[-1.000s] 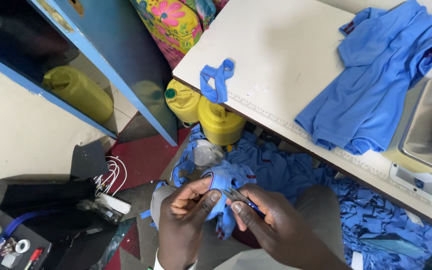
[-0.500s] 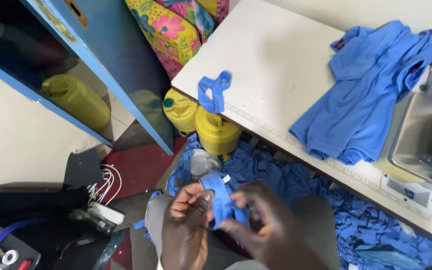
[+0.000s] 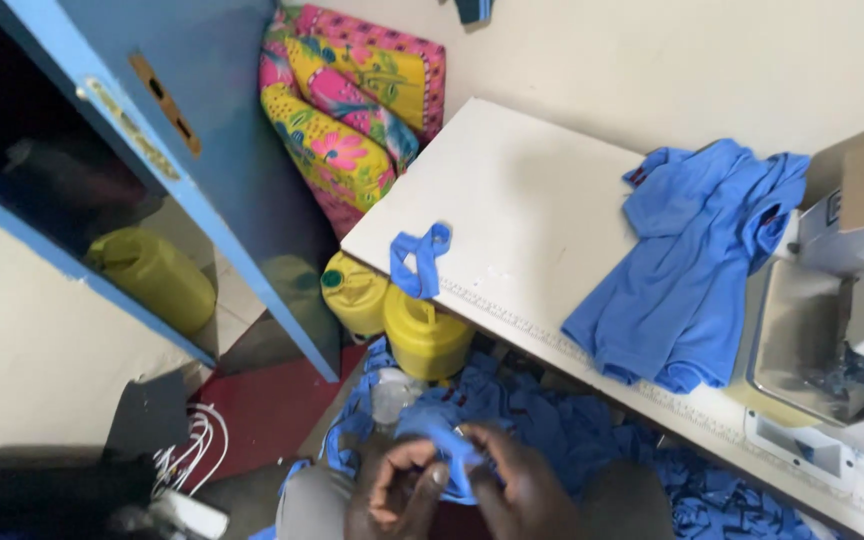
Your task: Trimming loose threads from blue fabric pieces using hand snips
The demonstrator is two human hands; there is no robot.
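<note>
At the bottom of the head view my left hand (image 3: 402,490) and my right hand (image 3: 522,485) both grip a small piece of blue cloth (image 3: 442,435) over my lap. The fingers of both hands are curled into its folds. On the white table (image 3: 522,200) lies a folded blue cloth strip (image 3: 420,260) near the left edge, and a pile of blue garments (image 3: 692,270) lies further right. More blue fabric (image 3: 592,440) is heaped under the table in front of my knees.
Two yellow jerrycans (image 3: 402,315) stand under the table edge. A blue cabinet door (image 3: 152,130) hangs open at left, with a third yellow can (image 3: 152,275) behind it. A bright floral bundle (image 3: 352,110) leans in the corner. A sewing machine (image 3: 842,330) sits at right; white cables (image 3: 192,450) lie on the floor.
The camera has tilted up, so my hands and the cloth now sit lower in view. My hands have drawn closer together around the blue piece.
</note>
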